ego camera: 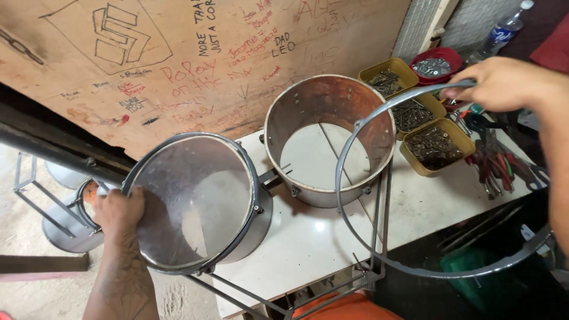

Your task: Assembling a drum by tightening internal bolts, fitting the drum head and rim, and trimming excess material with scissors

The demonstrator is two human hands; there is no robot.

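— What's in your left hand?

— My left hand [118, 212], at the lower left of the frame, is clamped on the rim of a drum [198, 201]. The fingers curl over the near-left edge of its metal hoop, palm pressed on the clear skin stretched across the top. The drum sits at the left edge of a white table [308, 243], tilted a little toward me.

— And the right?

— My right hand [504, 83] is at the upper right, fingers pinched shut around a big grey metal ring [379, 261]. I hold it by its far edge. The ring hangs in the air and sweeps down across the right half of the frame, its lowest curve past the table's near edge.

— What is behind the ring?

— An open drum shell [329, 139], upper centre, standing on the table with no skin on it. Its inside is rusty brown and I can see the tabletop through it. The ring's left curve crosses in front of it.

— Anything else up there?

— Yellow trays [435, 148] full of screws and small hardware at the upper right, just below my right hand, with a red bowl [437, 59] of metal bits behind them. Red-handled pliers [495, 169] lie at the right edge. A scribbled-on board [148, 65] fills the upper left.
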